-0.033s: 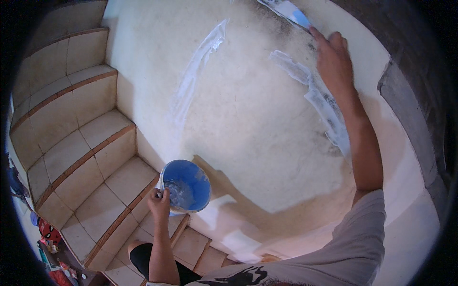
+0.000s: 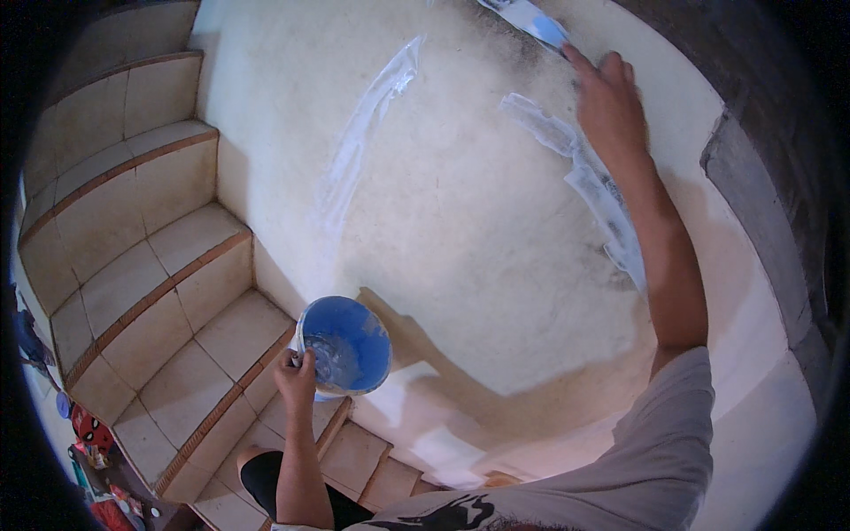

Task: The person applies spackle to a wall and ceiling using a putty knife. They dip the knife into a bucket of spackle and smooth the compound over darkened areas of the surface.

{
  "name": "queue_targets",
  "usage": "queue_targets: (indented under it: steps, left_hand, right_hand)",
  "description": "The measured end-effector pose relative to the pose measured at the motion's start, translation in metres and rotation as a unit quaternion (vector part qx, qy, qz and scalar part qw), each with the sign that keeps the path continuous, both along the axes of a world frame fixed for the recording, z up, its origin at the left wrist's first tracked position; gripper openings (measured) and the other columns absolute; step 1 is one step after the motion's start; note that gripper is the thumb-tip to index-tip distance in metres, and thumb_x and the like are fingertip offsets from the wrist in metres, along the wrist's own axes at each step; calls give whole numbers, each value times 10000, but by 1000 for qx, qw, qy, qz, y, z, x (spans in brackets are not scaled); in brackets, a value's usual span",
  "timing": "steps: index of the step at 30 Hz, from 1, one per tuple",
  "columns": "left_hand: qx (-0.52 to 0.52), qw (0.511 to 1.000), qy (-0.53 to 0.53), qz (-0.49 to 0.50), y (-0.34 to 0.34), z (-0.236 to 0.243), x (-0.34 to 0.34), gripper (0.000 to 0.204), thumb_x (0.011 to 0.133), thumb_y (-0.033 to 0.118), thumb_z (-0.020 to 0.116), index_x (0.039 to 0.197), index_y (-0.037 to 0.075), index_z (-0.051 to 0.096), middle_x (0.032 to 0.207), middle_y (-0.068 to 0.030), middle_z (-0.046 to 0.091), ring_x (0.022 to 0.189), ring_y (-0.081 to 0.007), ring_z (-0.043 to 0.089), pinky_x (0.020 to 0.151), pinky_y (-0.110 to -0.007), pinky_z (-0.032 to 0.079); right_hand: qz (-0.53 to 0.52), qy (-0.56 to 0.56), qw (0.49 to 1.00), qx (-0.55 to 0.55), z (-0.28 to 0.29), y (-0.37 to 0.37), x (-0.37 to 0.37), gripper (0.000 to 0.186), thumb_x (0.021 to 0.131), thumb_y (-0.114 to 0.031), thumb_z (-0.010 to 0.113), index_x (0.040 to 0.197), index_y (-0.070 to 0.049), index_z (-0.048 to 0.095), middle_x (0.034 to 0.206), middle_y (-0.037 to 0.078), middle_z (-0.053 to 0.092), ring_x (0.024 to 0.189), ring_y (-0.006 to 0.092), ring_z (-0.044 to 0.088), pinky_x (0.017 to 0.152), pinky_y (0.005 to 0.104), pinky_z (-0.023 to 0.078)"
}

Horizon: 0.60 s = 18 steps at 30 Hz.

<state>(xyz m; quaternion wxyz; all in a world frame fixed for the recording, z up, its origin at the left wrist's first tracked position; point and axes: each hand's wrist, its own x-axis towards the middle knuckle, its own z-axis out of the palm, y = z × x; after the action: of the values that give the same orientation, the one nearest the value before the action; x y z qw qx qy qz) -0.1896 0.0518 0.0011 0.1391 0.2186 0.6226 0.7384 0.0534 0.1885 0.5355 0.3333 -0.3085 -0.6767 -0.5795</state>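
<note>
My left hand (image 2: 295, 376) is closed on the rim or handle of a blue bucket (image 2: 354, 350), which is smeared inside with pale grey material. My right hand (image 2: 611, 106) grips a putty knife (image 2: 540, 22), its blade against the upper part of the pale wall (image 2: 460, 248). White streaks (image 2: 372, 115) of filler run down the wall on the left and, beside dark stained patches, on the right (image 2: 593, 195), just below and left of my right hand.
Curved tiled stairs (image 2: 195, 363) with brown edging rise along the left and continue below the bucket. A rough grey ledge (image 2: 753, 221) borders the wall at the right. A pile of small colourful items, including a red mask (image 2: 91, 429), lies beyond the stairs at lower left.
My right hand and the putty knife have moved slightly up and to the left along the wall. My left hand and the bucket look unmoved.
</note>
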Motion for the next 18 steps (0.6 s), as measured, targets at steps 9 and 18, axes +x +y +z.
queue_targets:
  steps: [9,18]
  left_hand:
    - [-13,1000,-20,-9,-13,13,3,246,877,173,699,787,-36,606,617,-16,557,586,-89,496,534,-302,417]
    - [-50,999,-15,4,-12,2,-9,242,856,184,721,800,-33,631,657,-18,583,617,-95,507,567,-296,429]
  right_hand:
    - [-36,-13,999,-9,-6,20,18,458,941,-107,522,1384,-216,555,1091,158,519,1054,346,526,866,474,500]
    - [42,-3,998,49,17,17,-39,465,958,-114,559,1408,-230,546,1075,158,514,1033,347,540,882,444,517]
